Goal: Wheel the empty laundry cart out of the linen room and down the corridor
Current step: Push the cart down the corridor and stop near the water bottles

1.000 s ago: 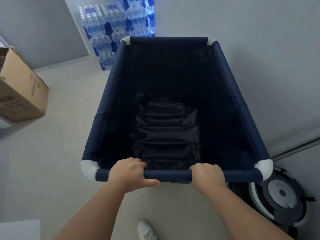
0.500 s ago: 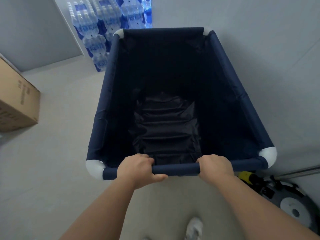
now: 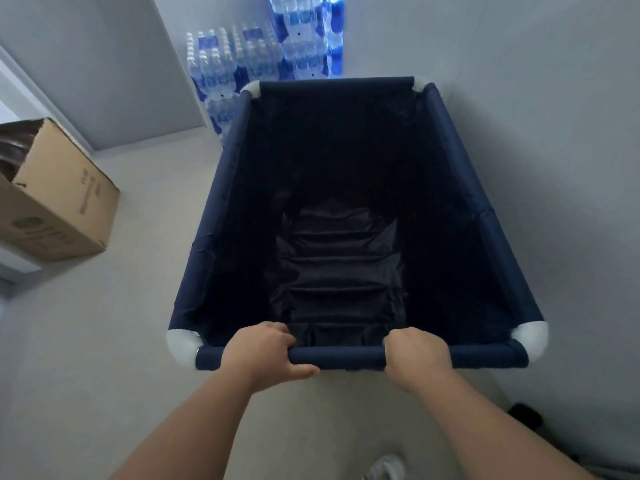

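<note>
The laundry cart (image 3: 221,188) fills the middle of the view: navy fabric walls, white corner joints, a dark wrinkled liner at the bottom and nothing inside. My left hand (image 3: 263,351) grips the near top rail left of centre, fingers curled over it. My right hand (image 3: 414,355) grips the same rail right of centre. Both forearms reach forward from the bottom edge. The cart's right side runs close along a grey wall.
Stacked packs of water bottles (image 3: 242,67) stand against the wall just beyond the cart's far left corner. An open cardboard box (image 3: 65,202) sits on the floor at the left. A dark object (image 3: 524,414) lies low at the right. My white shoe (image 3: 386,467) shows below.
The view has shifted: the robot vacuum at the lower right has dropped out of sight, and the cardboard box shows more fully at the left. Both hands keep their grip on the rail.
</note>
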Demonstrator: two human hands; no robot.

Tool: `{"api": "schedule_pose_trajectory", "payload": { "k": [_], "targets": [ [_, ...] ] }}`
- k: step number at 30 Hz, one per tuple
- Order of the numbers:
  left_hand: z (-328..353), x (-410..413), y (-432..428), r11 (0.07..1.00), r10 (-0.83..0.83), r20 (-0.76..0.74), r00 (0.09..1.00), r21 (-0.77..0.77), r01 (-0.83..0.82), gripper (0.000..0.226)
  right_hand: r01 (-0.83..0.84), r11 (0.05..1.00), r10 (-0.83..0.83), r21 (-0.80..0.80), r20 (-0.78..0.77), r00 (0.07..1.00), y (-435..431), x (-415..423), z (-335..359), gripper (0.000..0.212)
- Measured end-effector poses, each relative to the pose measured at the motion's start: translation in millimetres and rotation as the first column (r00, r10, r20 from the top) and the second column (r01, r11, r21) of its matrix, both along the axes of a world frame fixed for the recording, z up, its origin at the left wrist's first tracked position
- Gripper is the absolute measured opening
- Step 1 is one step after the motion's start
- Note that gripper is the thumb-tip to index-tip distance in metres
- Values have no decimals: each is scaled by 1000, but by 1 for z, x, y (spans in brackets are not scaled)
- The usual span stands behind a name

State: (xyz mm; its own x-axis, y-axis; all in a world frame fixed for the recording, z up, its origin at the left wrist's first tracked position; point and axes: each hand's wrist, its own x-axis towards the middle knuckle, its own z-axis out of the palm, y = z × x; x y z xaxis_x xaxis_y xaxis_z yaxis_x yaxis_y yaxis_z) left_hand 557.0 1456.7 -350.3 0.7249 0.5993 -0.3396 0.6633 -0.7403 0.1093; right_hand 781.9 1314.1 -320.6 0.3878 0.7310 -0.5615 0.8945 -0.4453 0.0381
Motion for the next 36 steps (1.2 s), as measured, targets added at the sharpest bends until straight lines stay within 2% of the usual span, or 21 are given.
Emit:
{"api": "schedule_pose_trajectory", "payload": {
  "k": [7, 11, 27, 36],
  "targets": [
    [-9, 43, 17, 997, -7, 77, 997, 77, 2, 79, -85, 996, 85, 3, 22, 996, 35, 54, 2, 22],
    [-9, 61, 33, 993, -39, 69, 997, 113, 31, 84, -141, 990, 141, -4, 37, 989, 57, 77, 2, 22],
    [-12, 180, 97, 994, -58, 133, 989, 96, 45, 83, -139, 990, 141, -36, 49, 989, 131, 194, 9, 18],
    [-5, 225, 100, 996, -3, 123, 992, 85, -7, 85, -220, 975, 221, -27, 46, 974, 151, 246, 5, 17]
  ]
}}
